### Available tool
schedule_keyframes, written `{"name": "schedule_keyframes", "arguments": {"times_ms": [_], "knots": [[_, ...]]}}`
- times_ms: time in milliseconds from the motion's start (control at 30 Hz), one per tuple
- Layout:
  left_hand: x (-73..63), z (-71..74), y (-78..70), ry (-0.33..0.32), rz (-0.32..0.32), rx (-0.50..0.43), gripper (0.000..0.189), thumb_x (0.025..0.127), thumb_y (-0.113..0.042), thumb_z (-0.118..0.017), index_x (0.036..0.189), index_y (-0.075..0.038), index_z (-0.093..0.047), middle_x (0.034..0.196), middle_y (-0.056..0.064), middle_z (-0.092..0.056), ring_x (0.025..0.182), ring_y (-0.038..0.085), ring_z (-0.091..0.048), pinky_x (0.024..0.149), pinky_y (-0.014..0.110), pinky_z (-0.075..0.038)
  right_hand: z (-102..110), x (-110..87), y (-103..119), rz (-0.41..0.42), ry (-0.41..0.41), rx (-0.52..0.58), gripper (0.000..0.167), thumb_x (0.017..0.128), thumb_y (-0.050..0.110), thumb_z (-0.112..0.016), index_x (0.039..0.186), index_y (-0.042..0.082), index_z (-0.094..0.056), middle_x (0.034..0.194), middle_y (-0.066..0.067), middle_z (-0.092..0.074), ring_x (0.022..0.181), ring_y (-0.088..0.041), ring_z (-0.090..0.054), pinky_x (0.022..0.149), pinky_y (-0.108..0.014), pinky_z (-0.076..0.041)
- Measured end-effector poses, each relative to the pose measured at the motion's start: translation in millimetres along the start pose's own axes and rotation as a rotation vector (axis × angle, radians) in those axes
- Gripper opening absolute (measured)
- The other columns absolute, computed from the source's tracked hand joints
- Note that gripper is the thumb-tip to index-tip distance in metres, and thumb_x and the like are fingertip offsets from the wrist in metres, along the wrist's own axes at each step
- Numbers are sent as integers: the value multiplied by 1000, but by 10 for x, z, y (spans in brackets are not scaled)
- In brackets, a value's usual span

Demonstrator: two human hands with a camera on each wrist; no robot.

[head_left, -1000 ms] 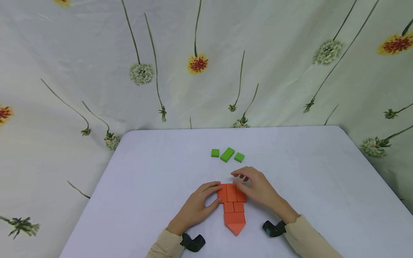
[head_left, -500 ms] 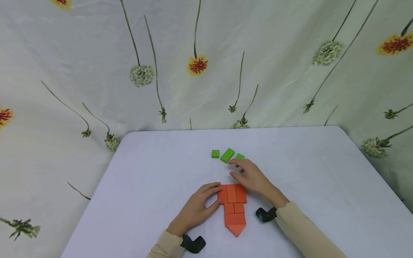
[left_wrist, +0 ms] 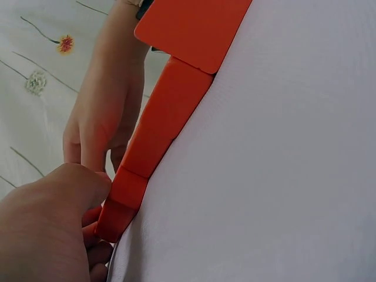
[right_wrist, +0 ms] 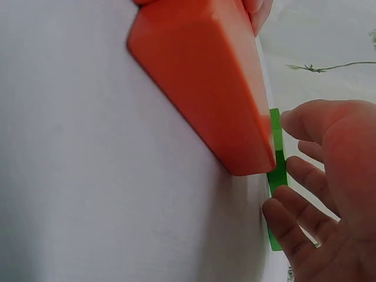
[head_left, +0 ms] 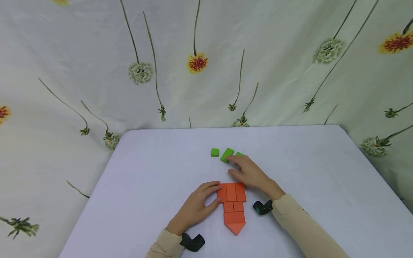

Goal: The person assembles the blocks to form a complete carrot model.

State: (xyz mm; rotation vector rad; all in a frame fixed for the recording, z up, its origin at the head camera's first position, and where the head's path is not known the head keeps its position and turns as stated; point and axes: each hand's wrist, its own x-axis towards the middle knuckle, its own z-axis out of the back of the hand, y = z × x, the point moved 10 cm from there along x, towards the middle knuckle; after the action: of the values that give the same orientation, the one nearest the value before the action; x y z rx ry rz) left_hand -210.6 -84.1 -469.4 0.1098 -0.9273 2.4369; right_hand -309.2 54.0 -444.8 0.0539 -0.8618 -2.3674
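Observation:
Orange-red blocks lie flat and close together in an arrow-like shape: three upright rectangles (head_left: 231, 192) at the far end, two small squares (head_left: 233, 206), a wide rectangle (head_left: 234, 217) and a triangle (head_left: 236, 228) pointing toward me. My left hand (head_left: 193, 208) rests beside the leftmost rectangle, fingertips on its top and thumb at its near left corner. Beyond the shape, my right hand (head_left: 251, 173) has its fingertips right at the long green block (head_left: 227, 153), thumb apart from it. That hand partly covers a small green square (head_left: 239, 153); another green square (head_left: 215, 152) sits to the left.
A white-covered table (head_left: 155, 161) lies beneath everything. Behind it hangs a flower-printed cloth (head_left: 277, 53). Black wrist cameras, one under the left wrist (head_left: 193, 242) and one by the right wrist (head_left: 262, 207), hang close over the table.
My right hand has moved forward from the top right of the orange shape to the green blocks, partly covering the right ones. The left hand and the orange blocks stay in place.

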Motion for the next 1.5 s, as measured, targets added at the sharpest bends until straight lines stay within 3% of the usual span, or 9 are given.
{"name": "schedule_keyframes", "arguments": {"times_ms": [133, 267, 467, 567, 633, 900, 1100, 1267, 1500], "knots": [[-10, 1, 3, 0, 10, -4, 44, 98, -28, -72, 139, -13, -64, 149, -2, -56, 141, 15, -51, 115, 39, -47, -4, -11, -4, -9, -9, -64, 43, 98, 18, -69, 139, 6, -65, 135, -13, -63, 124, -31, -58, 107, -50, -51], [-14, 3, 3, 3, 22, 3, 44, 99, -28, -71, 139, -14, -64, 150, -3, -55, 142, 15, -50, 116, 39, -46, 38, -15, 16, -5, -53, -71, 30, 96, 17, -73, 123, 4, -74, 125, -12, -65, 116, -28, -62, 102, -46, -54], [-13, -3, 4, 14, 33, 6, 44, 99, -29, -71, 140, -14, -64, 150, -3, -55, 142, 15, -50, 116, 39, -46, 104, -34, -72, -129, -105, -59, 12, 91, 21, -80, 99, 13, -76, 114, -5, -66, 101, -20, -67, 92, -41, -59], [-6, -1, -1, 12, 29, 8, 44, 99, -29, -71, 140, -14, -64, 151, -3, -55, 142, 16, -50, 116, 39, -46, 127, -51, -116, -180, -121, -44, 10, 89, 21, -83, 92, 16, -74, 110, -4, -66, 97, -19, -67, 89, -39, -60], [-3, -2, -3, 11, 29, 11, 44, 99, -30, -70, 140, -14, -64, 151, -3, -55, 142, 15, -50, 116, 39, -46, 140, -68, -139, -199, -132, -47, 12, 88, 21, -83, 93, 15, -74, 108, -4, -66, 95, -19, -66, 88, -38, -60], [-6, -20, -15, 17, 35, 10, 45, 99, -32, -70, 141, -15, -63, 151, -3, -54, 142, 16, -49, 117, 38, -45, 129, -191, -310, -285, -138, 14, 38, 90, 24, -81, 124, 9, -73, 105, -4, -72, 92, -16, -64, 84, -35, -58], [-16, -22, -25, 17, 25, 12, 44, 99, -30, -70, 140, -15, -64, 151, -3, -55, 142, 16, -50, 116, 39, -46, 149, -316, -390, -275, -222, 118, 33, 88, 21, -82, 119, 11, -76, 110, -6, -76, 93, -16, -71, 86, -37, -61], [-13, -20, -19, 14, 15, 18, 44, 99, -30, -70, 140, -14, -64, 151, -3, -55, 142, 16, -50, 116, 39, -46, 131, -390, -428, -190, -285, 209, 28, 87, 17, -83, 115, 13, -79, 112, -5, -77, 91, -13, -73, 85, -30, -62], [3, -3, -18, 12, 11, 5, 44, 99, -29, -71, 140, -14, -64, 151, -2, -55, 141, 17, -50, 115, 40, -47, 73, -427, -338, -97, -213, 237, 27, 89, 18, -82, 116, 19, -79, 116, 2, -75, 98, -11, -71, 91, -30, -61]]}}
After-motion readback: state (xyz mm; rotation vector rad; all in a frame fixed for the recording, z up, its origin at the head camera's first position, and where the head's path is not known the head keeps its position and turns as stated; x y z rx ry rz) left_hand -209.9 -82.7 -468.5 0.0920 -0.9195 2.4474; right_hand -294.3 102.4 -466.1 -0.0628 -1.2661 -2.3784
